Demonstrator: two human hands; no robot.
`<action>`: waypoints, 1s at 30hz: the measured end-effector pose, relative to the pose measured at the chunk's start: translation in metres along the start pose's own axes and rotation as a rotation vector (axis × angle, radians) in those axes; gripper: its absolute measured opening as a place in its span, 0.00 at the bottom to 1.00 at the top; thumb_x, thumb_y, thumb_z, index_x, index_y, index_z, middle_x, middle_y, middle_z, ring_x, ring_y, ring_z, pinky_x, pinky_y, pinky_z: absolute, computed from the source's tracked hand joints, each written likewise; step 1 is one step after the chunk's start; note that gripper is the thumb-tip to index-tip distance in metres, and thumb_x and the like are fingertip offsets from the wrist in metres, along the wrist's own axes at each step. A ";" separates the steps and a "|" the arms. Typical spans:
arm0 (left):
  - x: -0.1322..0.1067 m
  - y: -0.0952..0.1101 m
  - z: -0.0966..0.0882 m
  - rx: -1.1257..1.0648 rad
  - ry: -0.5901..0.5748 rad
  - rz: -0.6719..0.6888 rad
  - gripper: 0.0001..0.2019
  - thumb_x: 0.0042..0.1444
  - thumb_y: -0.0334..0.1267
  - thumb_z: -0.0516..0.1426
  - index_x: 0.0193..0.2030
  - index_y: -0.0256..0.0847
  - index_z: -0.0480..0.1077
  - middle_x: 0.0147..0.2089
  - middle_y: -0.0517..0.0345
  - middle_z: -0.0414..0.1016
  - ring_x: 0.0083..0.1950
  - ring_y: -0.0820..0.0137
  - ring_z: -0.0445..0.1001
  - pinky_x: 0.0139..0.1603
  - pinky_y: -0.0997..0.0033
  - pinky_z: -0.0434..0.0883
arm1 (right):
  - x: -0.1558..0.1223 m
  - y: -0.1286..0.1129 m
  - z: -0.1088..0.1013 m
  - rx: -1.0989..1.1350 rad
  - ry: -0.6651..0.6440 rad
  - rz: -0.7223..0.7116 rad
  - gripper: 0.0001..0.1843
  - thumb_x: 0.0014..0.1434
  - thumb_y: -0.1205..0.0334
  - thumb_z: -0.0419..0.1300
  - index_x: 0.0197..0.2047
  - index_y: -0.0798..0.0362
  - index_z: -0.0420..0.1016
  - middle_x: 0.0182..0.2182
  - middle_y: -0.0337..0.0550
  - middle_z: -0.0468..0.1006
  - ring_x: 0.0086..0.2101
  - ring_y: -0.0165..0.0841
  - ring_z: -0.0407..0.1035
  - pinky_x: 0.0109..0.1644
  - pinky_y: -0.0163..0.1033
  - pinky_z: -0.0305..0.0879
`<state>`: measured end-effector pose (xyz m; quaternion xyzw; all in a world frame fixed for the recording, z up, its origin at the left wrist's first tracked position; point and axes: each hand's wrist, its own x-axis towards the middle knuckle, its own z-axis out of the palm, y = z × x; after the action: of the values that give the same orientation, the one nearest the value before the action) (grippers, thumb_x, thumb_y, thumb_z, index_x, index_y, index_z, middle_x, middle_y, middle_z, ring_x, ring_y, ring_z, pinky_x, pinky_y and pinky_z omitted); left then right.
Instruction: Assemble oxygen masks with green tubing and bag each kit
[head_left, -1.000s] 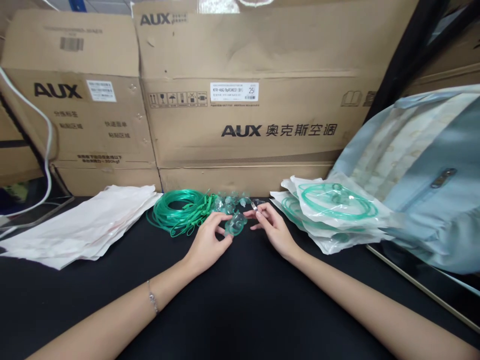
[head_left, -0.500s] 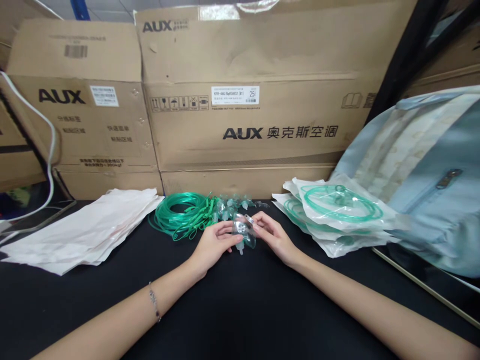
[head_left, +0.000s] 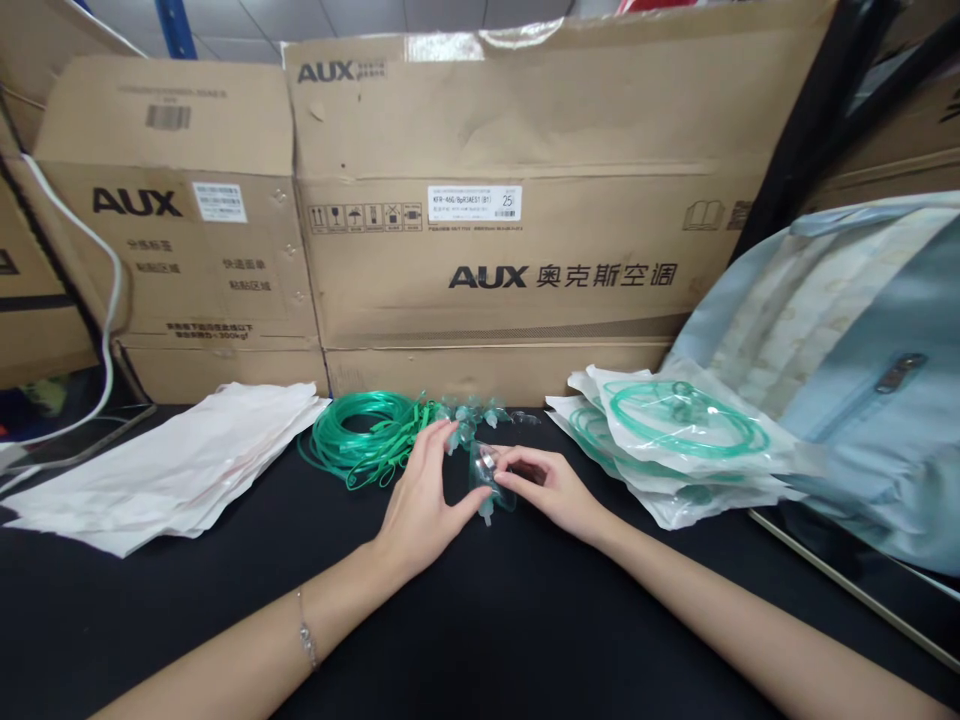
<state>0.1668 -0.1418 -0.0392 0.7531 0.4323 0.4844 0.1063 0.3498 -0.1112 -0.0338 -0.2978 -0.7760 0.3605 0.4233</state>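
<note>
A small clear oxygen mask [head_left: 496, 492] with a pale connector at its lower end is in front of me, near the middle of the black table. My right hand [head_left: 559, 492] pinches it at its upper right edge, by a shiny metal strip. Fingers apart, my left hand [head_left: 420, 505] is open on the other side; its thumb tip is close to the mask, and whether it touches cannot be made out. Beyond my left fingertips lie several more clear-green masks [head_left: 491, 412]. Left of them are coiled green tubing [head_left: 345, 430] and green straps [head_left: 394, 450].
White pouches [head_left: 172, 465] are piled at the left. Sealed pouches [head_left: 675, 420] holding masks and green tubing are stacked at the right, before a light-blue backpack [head_left: 847, 400]. Large cardboard boxes [head_left: 495, 330] stand along the back. A white cable [head_left: 116, 290] hangs at far left.
My left hand has let go of the mask and spread its fingers, reaching toward the other masks. My right hand still holds the mask, now slightly lower in view. The head view has tilted slightly.
</note>
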 end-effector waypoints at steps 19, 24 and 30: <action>0.011 0.008 -0.014 -0.165 -0.251 -0.042 0.09 0.55 0.40 0.53 0.30 0.38 0.70 0.30 0.58 0.71 0.32 0.72 0.67 0.32 0.74 0.63 | -0.004 -0.004 0.011 0.133 -0.005 0.026 0.18 0.51 0.61 0.61 0.46 0.49 0.64 0.38 0.42 0.75 0.44 0.34 0.69 0.51 0.43 0.63; 0.016 0.000 -0.012 -0.514 -0.130 -0.354 0.11 0.49 0.44 0.57 0.29 0.37 0.71 0.30 0.58 0.71 0.32 0.71 0.67 0.30 0.75 0.63 | 0.000 0.002 0.010 0.372 0.035 0.275 0.27 0.47 0.61 0.64 0.50 0.50 0.60 0.39 0.42 0.76 0.42 0.33 0.71 0.52 0.45 0.61; 0.017 -0.005 -0.013 -0.547 -0.142 -0.443 0.12 0.45 0.45 0.59 0.31 0.37 0.74 0.31 0.56 0.73 0.32 0.71 0.67 0.32 0.74 0.63 | 0.000 -0.003 0.011 0.302 0.021 0.266 0.25 0.46 0.59 0.65 0.48 0.52 0.66 0.38 0.42 0.78 0.44 0.36 0.70 0.55 0.48 0.59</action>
<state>0.1561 -0.1291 -0.0246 0.6165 0.4309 0.4941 0.4360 0.3401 -0.1162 -0.0351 -0.3346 -0.6625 0.5224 0.4198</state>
